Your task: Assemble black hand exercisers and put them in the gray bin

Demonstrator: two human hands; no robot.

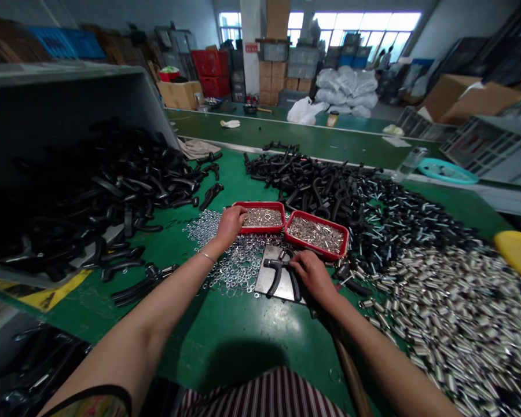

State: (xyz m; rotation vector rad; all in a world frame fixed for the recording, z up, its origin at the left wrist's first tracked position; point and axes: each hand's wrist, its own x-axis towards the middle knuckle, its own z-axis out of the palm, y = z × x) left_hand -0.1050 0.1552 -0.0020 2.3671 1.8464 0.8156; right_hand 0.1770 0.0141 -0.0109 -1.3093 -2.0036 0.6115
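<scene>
My left hand (231, 225) is at the left rim of a red tray (283, 215) of small metal rings, its fingertips pinched together over the edge. What they hold, if anything, is too small to make out. My right hand (315, 277) is closed at the top end of a curved black handle (294, 285) on a flat metal plate (264, 282). Beside it on the plate lies another black handle (275, 280). A second red tray (346, 245), filled with small metal pins, stands just beyond my right hand.
Loose metal rings (238, 263) spread left of the plate. Black handles (321, 185) are heaped behind the trays, and more fill a grey bin (156, 110) at left. Metal sleeves (455, 313) are piled at right. A wooden shaft (347, 362) lies under my right forearm.
</scene>
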